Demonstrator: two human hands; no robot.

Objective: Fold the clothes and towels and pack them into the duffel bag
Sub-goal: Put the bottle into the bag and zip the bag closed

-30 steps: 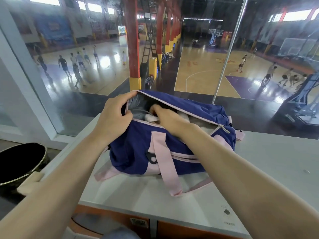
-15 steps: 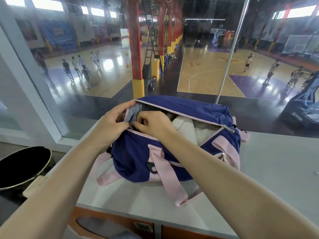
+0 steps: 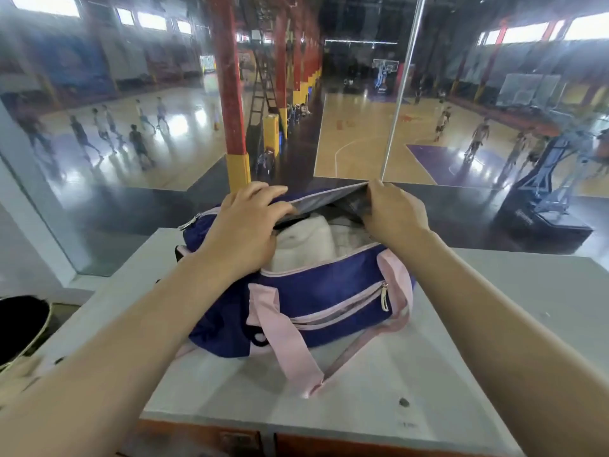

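Observation:
A navy duffel bag with pink straps lies on the white table top, its top zip open. White folded cloth fills the inside. My left hand lies over the left part of the opening, fingers on the far flap. My right hand pinches the far flap's grey-lined edge and lifts it up. A pink handle hangs down the bag's front onto the table.
A glass wall stands right behind the table, with a basketball hall below. A black round bin sits at the lower left, beside the table. Brown drawer fronts run under the table's near edge.
My right hand has moved from the left end of the opening to the far flap on the right and raised it. My left hand shifted right along the flap. The white cloth now shows.

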